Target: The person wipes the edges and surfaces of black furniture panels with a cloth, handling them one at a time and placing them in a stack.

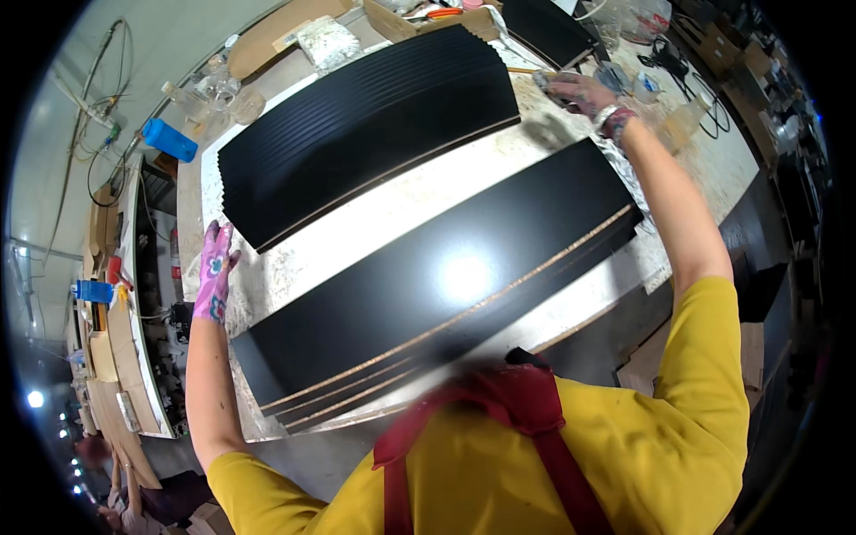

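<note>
Nearby, stacked black boards (pixel 374 134) separate our gloved left hand (pixel 214 269), fingers outstretched, from our right hand (pixel 581 93), whose grip we cannot tell. A cardboard box (pixel 385 24) and blue bottle (pixel 169 140) crowd beyond.

No text, label, brand, number or sign can be read.
</note>
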Demonstrator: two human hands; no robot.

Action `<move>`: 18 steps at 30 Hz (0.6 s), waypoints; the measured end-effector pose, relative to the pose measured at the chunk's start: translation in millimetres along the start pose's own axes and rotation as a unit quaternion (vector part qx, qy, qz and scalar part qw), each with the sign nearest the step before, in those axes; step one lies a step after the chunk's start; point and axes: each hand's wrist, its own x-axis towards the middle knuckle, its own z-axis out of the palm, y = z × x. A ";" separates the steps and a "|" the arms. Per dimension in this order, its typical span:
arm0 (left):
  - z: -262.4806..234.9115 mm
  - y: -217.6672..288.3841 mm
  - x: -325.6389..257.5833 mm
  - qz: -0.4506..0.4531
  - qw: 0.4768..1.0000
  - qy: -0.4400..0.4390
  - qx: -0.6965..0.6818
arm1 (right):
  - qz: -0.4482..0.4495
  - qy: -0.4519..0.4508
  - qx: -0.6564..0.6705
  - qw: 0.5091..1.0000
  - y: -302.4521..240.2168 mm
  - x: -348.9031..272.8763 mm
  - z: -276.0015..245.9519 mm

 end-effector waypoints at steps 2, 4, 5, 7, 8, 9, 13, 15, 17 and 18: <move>-3.1 -21.4 22.9 -0.026 0.999 0.019 0.005 | 0.030 -0.055 0.015 0.998 -0.9 32.5 25.7; -3.4 -31.0 38.4 -0.078 0.997 -0.001 -0.008 | -0.007 -0.045 -0.037 0.998 7.1 52.3 41.4; -4.0 -42.5 44.3 -0.085 0.992 -0.051 -0.076 | -0.018 -0.047 -0.069 0.996 4.3 59.1 50.9; 28.4 -25.9 49.7 -0.108 0.990 -0.028 -0.091 | 0.038 -0.042 -0.069 0.996 12.6 72.7 52.6; 27.9 -25.6 55.8 -0.121 0.987 -0.010 -0.106 | 0.027 -0.055 -0.051 0.997 23.0 80.3 46.6; 24.3 -31.9 62.0 -0.136 0.983 0.011 -0.122 | 0.017 -0.070 -0.033 0.997 28.5 90.8 49.3; 26.4 -37.5 59.8 -0.105 0.987 0.047 -0.112 | 0.088 -0.045 -0.001 0.995 13.2 84.7 47.0; 12.7 -63.5 59.2 -0.059 0.980 0.071 -0.174 | 0.061 -0.018 0.016 0.998 12.6 85.7 56.7; 18.0 -53.0 58.6 -0.047 0.976 0.103 -0.187 | 0.000 -0.043 0.101 0.994 27.1 94.3 50.4; 19.2 -46.3 54.1 -0.043 0.973 0.121 -0.193 | -0.016 -0.024 0.072 0.997 25.5 97.3 46.6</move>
